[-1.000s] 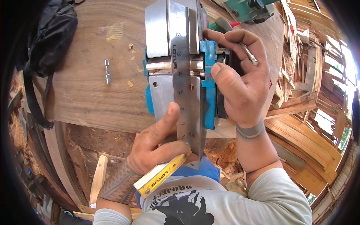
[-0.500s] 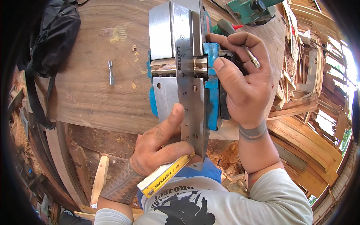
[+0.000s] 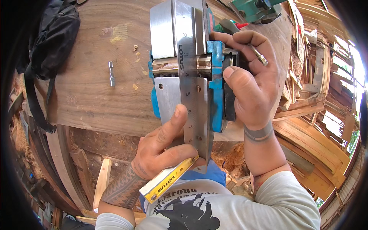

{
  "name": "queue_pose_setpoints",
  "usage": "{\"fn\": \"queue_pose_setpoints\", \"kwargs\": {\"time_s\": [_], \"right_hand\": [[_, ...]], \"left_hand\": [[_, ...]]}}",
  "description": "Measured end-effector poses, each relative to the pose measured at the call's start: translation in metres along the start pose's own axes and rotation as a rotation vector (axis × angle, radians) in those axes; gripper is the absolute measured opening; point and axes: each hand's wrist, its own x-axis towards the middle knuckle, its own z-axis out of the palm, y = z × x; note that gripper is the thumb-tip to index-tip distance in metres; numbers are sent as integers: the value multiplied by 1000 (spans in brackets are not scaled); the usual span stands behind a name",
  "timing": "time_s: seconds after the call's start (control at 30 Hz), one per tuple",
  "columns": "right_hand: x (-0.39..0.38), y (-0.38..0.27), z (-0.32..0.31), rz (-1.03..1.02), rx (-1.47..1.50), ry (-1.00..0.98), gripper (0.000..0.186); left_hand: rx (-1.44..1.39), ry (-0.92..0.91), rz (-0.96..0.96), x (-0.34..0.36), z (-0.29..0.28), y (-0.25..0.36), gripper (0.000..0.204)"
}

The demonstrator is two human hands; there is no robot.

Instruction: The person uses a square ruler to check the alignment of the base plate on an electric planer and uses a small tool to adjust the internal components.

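A blue electric hand planer (image 3: 217, 92) lies upside down on the wooden bench, its metal sole facing up and the cutter drum (image 3: 165, 65) showing across the middle. Along the sole rests the steel blade of a try square (image 3: 187, 94). My left hand (image 3: 163, 143) grips that square near its yellow-and-silver stock, thumb on the blade's edge. At the planer's right side is my right hand (image 3: 251, 88), its thumb by the black end part. Tucked between its curled fingers is a short metal rod (image 3: 259, 55) with a socket-like end.
A small metal socket tool (image 3: 111, 74) lies on the bench (image 3: 92, 99) to the left. Beyond it is a black bag (image 3: 57, 38) with a strap. A green power tool (image 3: 257, 9) stands at the far right. Stacked boards (image 3: 310, 149) and wood scraps lie beyond the right edge.
My right thumb has slid rightward off the planer's blue edge toward the black end part. The planer and square have shifted very slightly left. My left hand keeps its grip.
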Motion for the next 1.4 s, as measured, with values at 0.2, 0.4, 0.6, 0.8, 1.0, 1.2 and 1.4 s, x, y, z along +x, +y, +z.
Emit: {"fn": "queue_pose_setpoints", "kwargs": {"time_s": [0.2,0.4,0.6,0.8,1.0,1.2,1.4], "right_hand": [[-2,-4,1,-6,-106,-39,57],[-2,-2,1,-15,-97,-56,56],[-1,0,-1,-28,-125,-53,55],[0,0,-1,-48,-142,-54,53],[1,-1,0,-27,-168,-45,52],[1,0,1,-67,-169,-30,51],[-1,-1,2,-38,-128,-30,53]], "left_hand": [[-37,1,-45,-1,1,2,44],[-40,-18,-62,3,-2,6,44],[-46,-16,-42,8,-3,7,46],[-30,-14,-19,9,-3,5,47],[-36,-9,-35,8,-2,4,47],[-54,-4,-58,9,-1,6,46],[-44,1,-33,6,0,3,44]]}}
